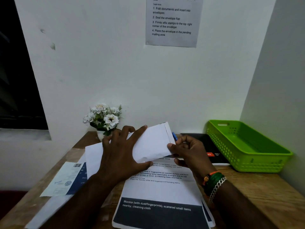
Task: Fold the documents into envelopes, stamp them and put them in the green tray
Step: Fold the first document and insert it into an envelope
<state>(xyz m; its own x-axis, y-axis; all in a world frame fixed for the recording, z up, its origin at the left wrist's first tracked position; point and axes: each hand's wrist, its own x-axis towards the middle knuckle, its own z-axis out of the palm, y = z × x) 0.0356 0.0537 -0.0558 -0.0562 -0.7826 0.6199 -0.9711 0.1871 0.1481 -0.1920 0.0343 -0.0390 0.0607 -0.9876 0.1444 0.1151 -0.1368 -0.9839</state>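
Observation:
A white envelope (154, 142) is held tilted above the wooden desk, its right end raised. My left hand (122, 154) is spread over its left half, fingers on top and thumb under the lower edge. My right hand (188, 151) pinches the envelope's right end between thumb and fingers. Under both hands lies a stack of printed documents (161, 192) with a dark band at the near end. The green tray (244, 144) stands at the right against the wall, with nothing visible inside it.
A small pot of white flowers (104, 119) stands at the back by the wall. A black notebook (209, 146) lies beside the tray, a blue pen (174, 136) behind the envelope. A white and blue slip (66, 179) lies left. An instruction sheet (172, 22) hangs on the wall.

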